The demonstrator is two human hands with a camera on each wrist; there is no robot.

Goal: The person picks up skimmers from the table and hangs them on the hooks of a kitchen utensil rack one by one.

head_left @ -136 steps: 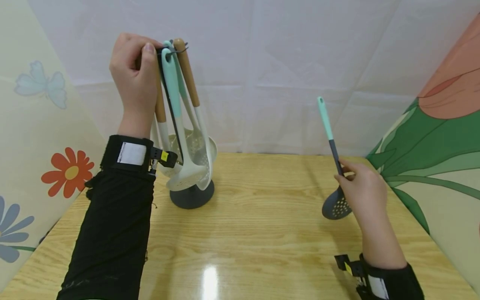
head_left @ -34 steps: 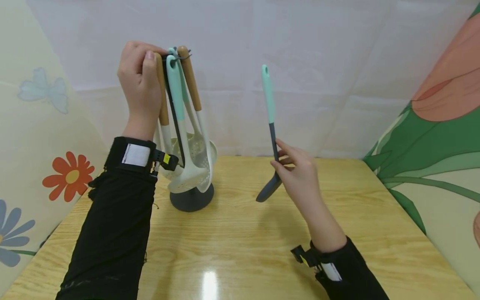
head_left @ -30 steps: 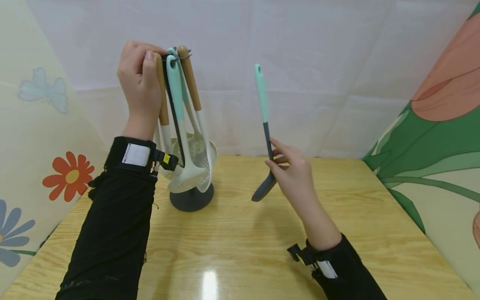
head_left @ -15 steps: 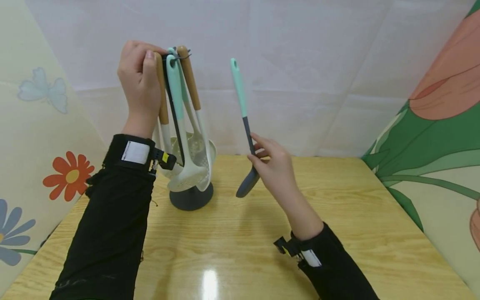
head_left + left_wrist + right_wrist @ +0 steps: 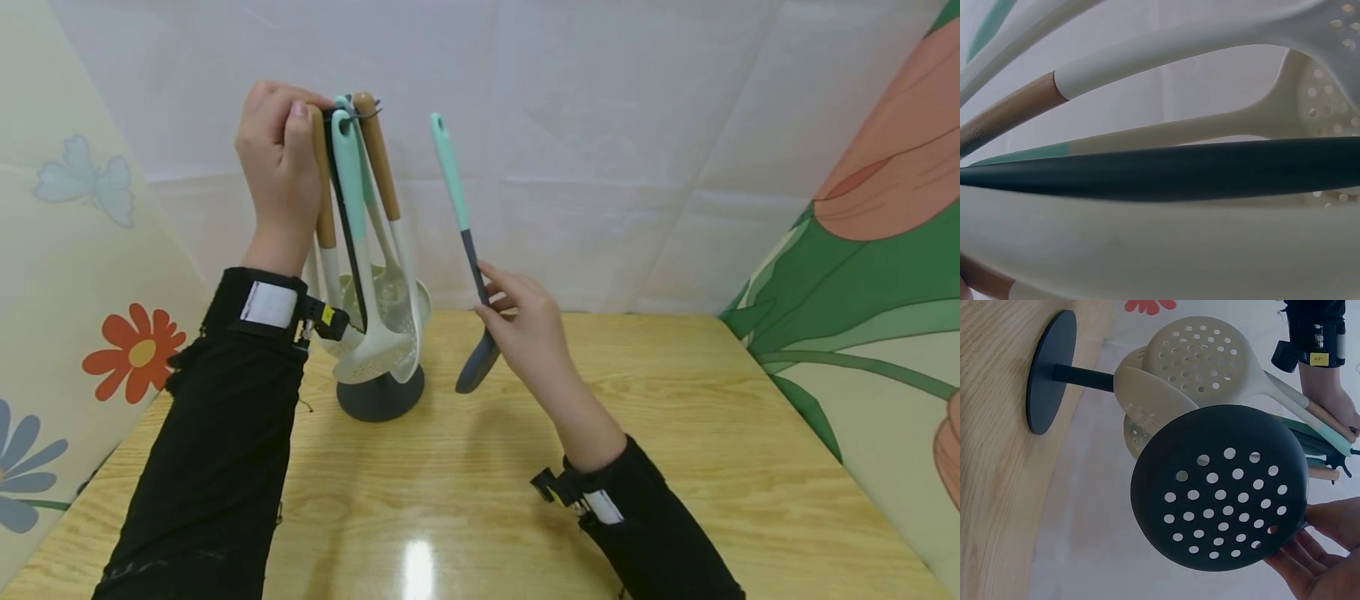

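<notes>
Right hand (image 5: 525,321) holds skimmer (image 5: 1219,497) — holes show only wrist-side.

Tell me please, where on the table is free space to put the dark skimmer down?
The wooden table is bare to the right of the right hand, up to the flowered wall, and in front, between both sleeves. It is crowded at the back left: the utensil stand with hanging spoons, held by the left hand, and the skimmer beside it.
</notes>
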